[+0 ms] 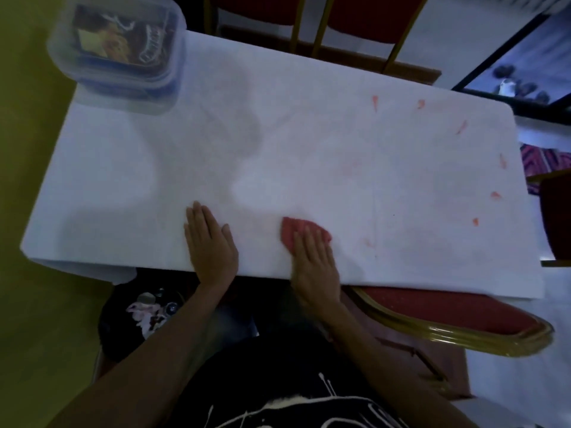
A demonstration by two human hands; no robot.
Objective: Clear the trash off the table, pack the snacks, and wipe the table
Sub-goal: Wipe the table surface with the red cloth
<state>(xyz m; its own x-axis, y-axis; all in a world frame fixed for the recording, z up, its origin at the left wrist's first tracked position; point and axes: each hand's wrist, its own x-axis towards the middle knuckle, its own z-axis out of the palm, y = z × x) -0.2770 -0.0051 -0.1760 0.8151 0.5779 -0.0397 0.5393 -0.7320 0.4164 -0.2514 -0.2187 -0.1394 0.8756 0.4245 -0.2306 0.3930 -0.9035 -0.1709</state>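
Bench (309,134): I am seeing it lying under a white cover, with no loose trash showing on top.
Snack box (120,47): a clear lidded tub is sitting at the far left corner with packets showing inside. I am judging it parked there to stay out of the wiping path.
Cloth (304,230): a red rag is lying flat close to the near edge, about mid-bench, under the right fingers.
Right hand (315,261): the fingers are lying straight and together, pressing the cloth down rather than gripping it. The flat press is giving the rag broad contact.
Left hand (211,242): it is resting flat on the bare cover, fingers straight, just left of the cloth and holding nothing. I am reading it as pinning the cover against sliding.
Red smears (375,101): these are showing scattered over the right half, far and right of the cloth and well apart from it.
Stage: I am judging the wiping as under way, with the smeared right side not yet cleaned.
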